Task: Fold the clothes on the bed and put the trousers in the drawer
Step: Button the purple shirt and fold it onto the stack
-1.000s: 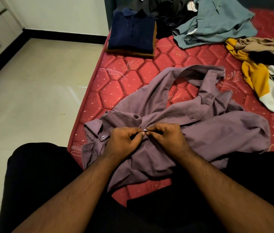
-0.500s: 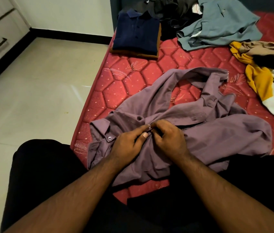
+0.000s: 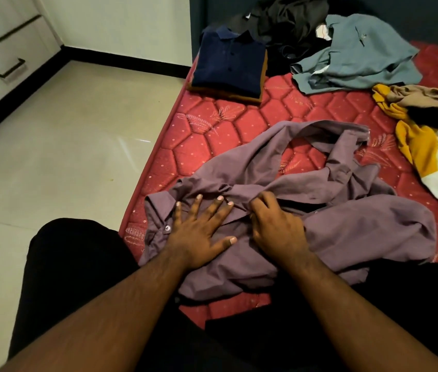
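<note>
- The crumpled mauve button-up shirt (image 3: 319, 224) is lying at the near edge of the bed, a red quilted mattress (image 3: 212, 135), right in front of the person's dark-clad knees.
- Left hand (image 3: 199, 232) is spread flat on the shirt, fingers (image 3: 220, 208) straight and splayed, just pressing the cloth down, not grabbing anything.
- Right hand (image 3: 276, 226) sits just beside it with its fingers curled into the fabric around the front placket. Looks like a pinch on the cloth, but the fingertips are tucked under so I can't say exactly what part they've got.
- What could go wrong, imo: the shirt is really bunched, sleeves twisted up toward the far side. Fold it like that and the creases get locked in and the thing comes out lopsided. It also hangs close to the mattress edge, so a hard tug toward the knees could slide part of it off onto the floor.
- Rest of the bed: a neatly folded navy polo shirt (image 3: 228, 63) stacked on something mustard-brown, a loose grey-blue shirt (image 3: 357, 57), a dark pile (image 3: 285, 17) behind it, and a yellow-and-white garment (image 3: 427, 157) with a tan one (image 3: 432, 98) at the right.
- Can't tell which of those are the trousers.
- Room: glossy cream tiled floor (image 3: 64, 157), black skirting, and a white drawer unit with a dark handle (image 3: 11, 69) at the far left, well apart from the bed.
</note>
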Demonstrator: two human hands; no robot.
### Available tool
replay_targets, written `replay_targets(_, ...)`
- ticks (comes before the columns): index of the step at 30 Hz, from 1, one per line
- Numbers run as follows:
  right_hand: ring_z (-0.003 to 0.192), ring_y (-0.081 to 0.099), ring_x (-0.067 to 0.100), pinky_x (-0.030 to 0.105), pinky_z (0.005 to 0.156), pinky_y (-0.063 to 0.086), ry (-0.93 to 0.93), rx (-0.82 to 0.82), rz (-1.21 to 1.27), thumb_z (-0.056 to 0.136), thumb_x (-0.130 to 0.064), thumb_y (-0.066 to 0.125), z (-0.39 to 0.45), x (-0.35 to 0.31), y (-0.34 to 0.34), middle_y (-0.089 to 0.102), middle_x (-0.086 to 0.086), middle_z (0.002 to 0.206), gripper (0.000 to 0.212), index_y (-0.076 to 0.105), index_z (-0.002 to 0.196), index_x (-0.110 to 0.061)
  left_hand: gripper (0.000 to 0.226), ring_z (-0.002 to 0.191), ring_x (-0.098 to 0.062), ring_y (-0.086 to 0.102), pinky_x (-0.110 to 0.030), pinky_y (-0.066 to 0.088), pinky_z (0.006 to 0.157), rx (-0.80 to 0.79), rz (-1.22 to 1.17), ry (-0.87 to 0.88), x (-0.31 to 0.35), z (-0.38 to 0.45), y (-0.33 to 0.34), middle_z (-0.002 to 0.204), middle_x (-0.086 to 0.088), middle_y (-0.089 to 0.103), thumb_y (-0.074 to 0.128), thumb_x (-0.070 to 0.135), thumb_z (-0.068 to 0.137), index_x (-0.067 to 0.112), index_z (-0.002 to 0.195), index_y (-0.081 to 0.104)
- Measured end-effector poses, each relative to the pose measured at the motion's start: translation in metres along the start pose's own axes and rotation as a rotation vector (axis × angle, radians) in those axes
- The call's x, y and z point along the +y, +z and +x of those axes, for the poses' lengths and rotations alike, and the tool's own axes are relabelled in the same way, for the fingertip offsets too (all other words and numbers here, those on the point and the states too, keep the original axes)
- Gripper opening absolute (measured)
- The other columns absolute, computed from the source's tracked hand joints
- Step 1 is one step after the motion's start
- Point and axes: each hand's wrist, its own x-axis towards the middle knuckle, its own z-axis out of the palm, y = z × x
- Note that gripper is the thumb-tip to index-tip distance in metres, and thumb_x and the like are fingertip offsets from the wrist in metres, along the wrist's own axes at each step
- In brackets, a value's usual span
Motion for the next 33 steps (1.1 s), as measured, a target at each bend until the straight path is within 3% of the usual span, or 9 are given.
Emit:
replay_targets(4, 0.098, 0.063, 0.033, 0.038, 0.073, 0.047, 0.095, -0.305, 0.047, 0.094, -0.043, 0.050, 0.008, 0.015, -0.007, 0.061, 0.005, 0.111, 0.020, 0.047, 0.101, -0.024, 0.081, 0.148, -0.024, -0.020, -0.064, -0.012, 0.110, -0.049, 0.054, -0.070, -0.021, 0.003, -0.006, 0.158, 0.026, -0.018, 0.015, 0.088, 0.075, 0.059, 0.142, -0.019)
replay_targets(7, 0.102, 0.063, 0.034, 0.040, 0.080, 0.049, 0.184, -0.425, 0.169, 0.092, -0.036, 0.053, 0.015, 0.042, -0.015, 0.065, 0.011, 0.113, 0.025, 0.045, 0.115, -0.034, 0.081, 0.148, -0.025, -0.022, -0.067, -0.012, 0.109, -0.071, 0.088, -0.067, -0.034, 0.005, -0.013, 0.158, 0.024, -0.019, 0.014, 0.089, 0.074, 0.060, 0.140, -0.021)
replay_targets(11, 0.104, 0.064, 0.033, 0.041, 0.083, 0.051, 0.111, -0.363, 0.144, 0.093, -0.039, 0.050, 0.008, 0.044, -0.020, 0.065, 0.003, 0.120, 0.040, 0.037, 0.130, -0.044, 0.082, 0.147, -0.028, -0.022, -0.069, -0.015, 0.106, -0.080, 0.123, -0.039, -0.035, 0.002, -0.020, 0.158, 0.021, -0.020, 0.006, 0.091, 0.070, 0.060, 0.142, -0.017)
replay_targets(13, 0.107, 0.063, 0.029, 0.037, 0.083, 0.049, 0.085, -0.270, 0.176, 0.092, -0.037, 0.055, 0.007, 0.040, -0.018, 0.064, -0.001, 0.122, 0.045, 0.041, 0.135, -0.040, 0.080, 0.150, -0.030, -0.013, -0.068, -0.015, 0.106, 0.044, 0.133, -0.031, -0.030, -0.002, -0.022, 0.160, 0.016, -0.011, 0.008, 0.088, 0.076, 0.056, 0.148, 0.002)
replay_targets(15, 0.099, 0.062, 0.028, 0.035, 0.079, 0.047, 0.054, -0.165, 0.259, 0.088, -0.034, 0.061, 0.012, 0.035, -0.017, 0.066, 0.001, 0.109, 0.032, 0.058, 0.119, -0.029, 0.066, 0.146, -0.031, 0.024, -0.062, 0.010, 0.110, 0.256, 0.059, 0.020, -0.016, -0.002, -0.026, 0.158, 0.005, 0.029, 0.029, 0.073, 0.085, 0.042, 0.141, 0.044)
replay_targets(17, 0.080, 0.061, 0.029, 0.037, 0.071, 0.047, -0.065, -0.071, 0.204, 0.084, -0.037, 0.058, 0.017, 0.025, -0.012, 0.064, 0.003, 0.085, 0.020, 0.067, 0.088, -0.021, 0.042, 0.114, -0.029, 0.057, -0.044, 0.035, 0.092, 0.456, -0.083, 0.139, 0.000, 0.008, -0.025, 0.124, 0.001, 0.062, 0.049, 0.053, 0.087, 0.029, 0.115, 0.068)
replay_targets(21, 0.071, 0.059, 0.025, 0.035, 0.062, 0.045, -0.194, -0.133, 0.094, 0.079, -0.045, 0.053, 0.016, 0.007, 0.002, 0.062, -0.004, 0.070, 0.027, 0.069, 0.072, -0.025, 0.029, 0.084, -0.025, 0.061, -0.039, 0.048, 0.076, 0.357, -0.332, 0.207, 0.012, 0.027, -0.019, 0.091, 0.000, 0.066, 0.060, 0.041, 0.082, 0.020, 0.096, 0.074)
replay_targets(29, 0.069, 0.060, 0.021, 0.033, 0.063, 0.044, -0.263, -0.087, 0.076, 0.076, -0.046, 0.051, 0.023, 0.001, 0.019, 0.064, -0.006, 0.070, 0.027, 0.071, 0.075, -0.027, 0.019, 0.083, -0.003, 0.058, -0.007, 0.041, 0.078, 0.335, -0.613, 0.154, -0.004, 0.029, -0.006, 0.089, -0.004, 0.069, 0.075, 0.018, 0.077, 0.012, 0.096, 0.077)
replay_targets(33, 0.071, 0.061, 0.023, 0.036, 0.066, 0.047, -0.357, -0.062, 0.076, 0.079, -0.038, 0.052, 0.020, 0.006, 0.025, 0.065, -0.004, 0.071, 0.023, 0.069, 0.074, -0.024, 0.009, 0.078, -0.004, 0.059, -0.017, 0.045, 0.075, 0.310, -0.724, 0.017, -0.002, 0.030, -0.012, 0.085, 0.000, 0.068, 0.067, 0.008, 0.085, 0.012, 0.088, 0.075)
